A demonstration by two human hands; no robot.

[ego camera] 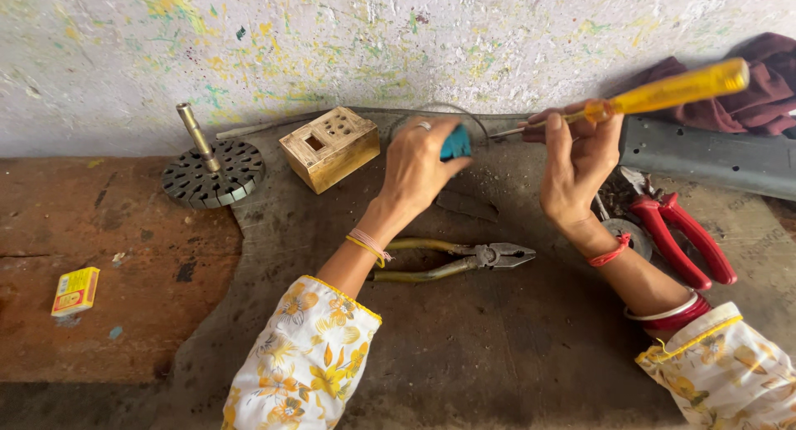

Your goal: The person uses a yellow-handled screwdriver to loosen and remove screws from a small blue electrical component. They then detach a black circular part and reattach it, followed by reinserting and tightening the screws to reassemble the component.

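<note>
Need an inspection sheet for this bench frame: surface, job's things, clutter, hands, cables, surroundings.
Surface: dark worn mat over a rusty brown bench top.
Job's things: small teal part in the left hand; yellow-handled screwdriver in the right hand, tip aimed at the part.
Clutter: pliers on the mat; red-handled cutters; perforated round disc with a brass post; brass-coloured block with holes; small yellow box; grey metal channel.
Hands: left hand closed on the part; right hand gripping the screwdriver.
Cables: thin wire loop behind the left hand.
Surroundings: paint-flecked wall; maroon cloth.
</note>
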